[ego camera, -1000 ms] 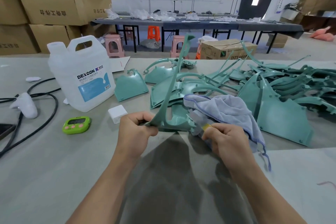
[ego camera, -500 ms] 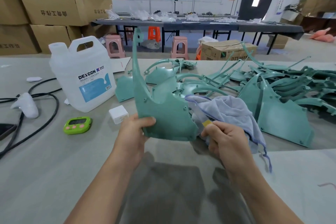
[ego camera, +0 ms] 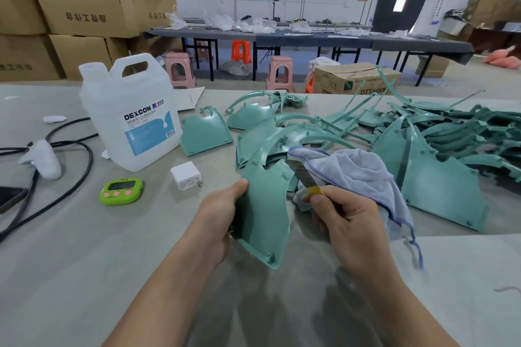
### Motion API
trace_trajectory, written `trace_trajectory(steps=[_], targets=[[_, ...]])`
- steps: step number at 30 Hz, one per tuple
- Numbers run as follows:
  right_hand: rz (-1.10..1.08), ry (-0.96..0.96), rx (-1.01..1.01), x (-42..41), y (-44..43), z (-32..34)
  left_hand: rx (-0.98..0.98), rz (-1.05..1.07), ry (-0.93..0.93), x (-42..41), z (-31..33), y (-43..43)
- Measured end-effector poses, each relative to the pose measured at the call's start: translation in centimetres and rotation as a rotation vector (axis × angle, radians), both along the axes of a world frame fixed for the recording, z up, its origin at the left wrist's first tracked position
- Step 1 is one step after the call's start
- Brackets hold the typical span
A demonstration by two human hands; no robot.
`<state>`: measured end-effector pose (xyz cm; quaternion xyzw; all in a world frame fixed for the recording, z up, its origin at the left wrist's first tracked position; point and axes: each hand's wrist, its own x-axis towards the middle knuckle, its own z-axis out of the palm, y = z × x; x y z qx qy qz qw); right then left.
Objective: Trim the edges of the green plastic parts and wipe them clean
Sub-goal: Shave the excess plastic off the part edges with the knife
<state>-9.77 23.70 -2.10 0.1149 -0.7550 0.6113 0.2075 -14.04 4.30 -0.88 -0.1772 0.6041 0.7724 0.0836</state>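
Left hand: I see my left hand (ego camera: 214,217) at lower centre of the frame, grasping a green plastic part (ego camera: 265,214) by its left edge, with the thumb on the top corner and the fingers hidden behind it.
Held part: it is a curved panel held upright above the table (ego camera: 70,262), smooth face towards me, with small studs along its bottom edge.
Right hand: my right hand (ego camera: 346,220), just right of the panel, is clenched round a utility knife (ego camera: 303,175), thumb pressed on the yellow band of its handle.
Blade: the segmented blade points up and left and meets the panel's upper right edge; I cannot tell whether it touches.
Cloth: a pale blue cloth (ego camera: 361,177) is bunched in the same hand, drapes over its back and hangs down at the right.
Other parts: a heap of green plastic parts (ego camera: 439,177) covers the table from centre to the right edge.
Jug: a white DEXCON jug (ego camera: 132,118) stands upright at upper left of the table.
Small items: a white charger (ego camera: 186,175) and a green timer (ego camera: 121,191) lie below the jug, near each other.
Left edge: a white controller (ego camera: 42,159) lies among black cables (ego camera: 70,191).
Background: cardboard boxes (ego camera: 81,8) are stacked at upper left.
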Motion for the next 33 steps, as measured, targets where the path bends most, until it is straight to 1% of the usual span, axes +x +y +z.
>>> trace_trajectory(steps=[6, 11, 15, 18, 20, 25, 27, 30, 33], targets=[[-0.035, 0.007, -0.007, -0.2, 0.1, -0.2, -0.005, 0.019, 0.026, 0.0, 0.1, -0.1], [0.068, -0.067, -0.047, -0.2, -0.3, -0.6, 0.0, 0.018, 0.025, -0.1, -0.1, -0.3], [0.152, -0.099, 0.016, 0.1, -0.3, -0.6, 0.022, 0.045, 0.02, -0.5, -0.3, -0.6], [0.17, -0.072, 0.145, 0.3, -0.3, -0.3, 0.058, 0.071, 0.007, -0.9, -0.6, -1.1], [0.209, -0.069, 0.173, 0.4, -0.2, -0.1, 0.091, 0.109, 0.002, -1.2, -0.8, -1.5], [0.322, -0.142, 0.247, 0.6, 0.2, 0.4, 0.2, 0.209, -0.005, -2.1, -0.9, -2.6], [0.291, -0.144, 0.146, 0.5, 0.0, 0.4, 0.223, 0.226, -0.004, -2.2, -0.9, -2.9], [0.204, -0.133, -0.025, 0.1, -0.4, 0.3, 0.257, 0.195, 0.005, -2.1, -1.0, -2.6], [0.123, -0.135, -0.118, -0.3, -0.5, -0.1, 0.25, 0.126, 0.021, -1.8, -0.9, -2.2]])
